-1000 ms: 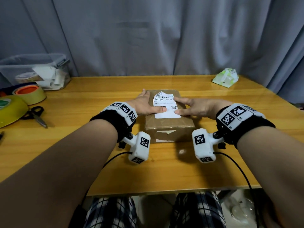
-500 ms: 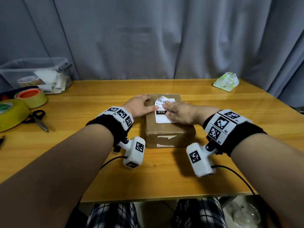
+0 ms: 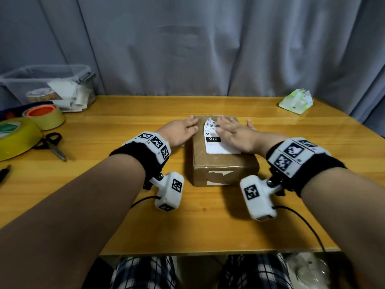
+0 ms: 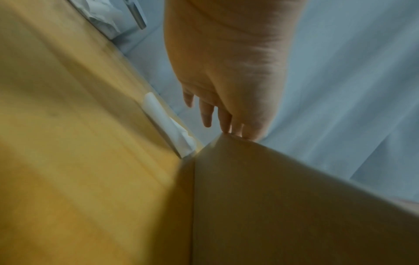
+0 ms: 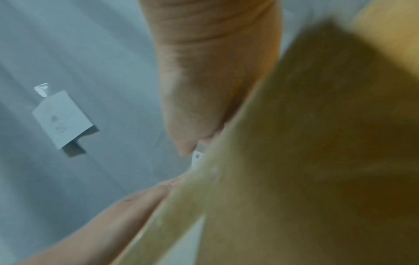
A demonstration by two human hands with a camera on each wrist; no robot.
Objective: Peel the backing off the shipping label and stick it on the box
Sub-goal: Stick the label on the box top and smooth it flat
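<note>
A brown cardboard box [image 3: 220, 165] sits in the middle of the wooden table. The white shipping label [image 3: 212, 140] with a barcode and a black "010" bar lies on its top. My right hand [image 3: 233, 130] lies flat on the label's right and far part, fingers straight, and hides much of it. My left hand [image 3: 183, 130] rests against the box's upper left edge with straight fingers; in the left wrist view the left hand's fingertips [image 4: 226, 125] touch the box corner [image 4: 294, 197]. The right wrist view is blurred, with the box [image 5: 317, 143] filling its right side.
At the left stand a clear plastic bin [image 3: 52, 88], two tape rolls [image 3: 44, 116] and scissors [image 3: 52, 143]. A green and white packet [image 3: 295, 101] lies at the far right. A white paper scrap [image 4: 167, 129] lies behind the box. A grey curtain hangs behind the table.
My right hand has slid from the box's right side onto the label and flattened out over it. The left hand has drawn back from the label to the box's left edge.
</note>
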